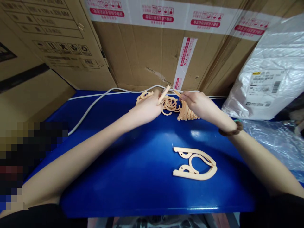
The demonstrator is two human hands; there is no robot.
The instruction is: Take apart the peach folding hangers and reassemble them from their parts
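Near the back of the table, my left hand is closed around a beige hanger arm, one end of which sticks up past the fingers. To its right, my right hand pinches another beige hanger piece; most of that piece is hidden by the fingers. The two pieces are a little apart. Between and behind the hands lies a pile of curved beige hooks. A row of beige hanger arms sits partly under my right hand. Closer to me, a folded beige hanger rests flat.
Everything lies on a blue table. Cardboard boxes stand along the back and left. A white cable runs along the rear edge. At right are a white plastic mailer bag and clear plastic wrap.
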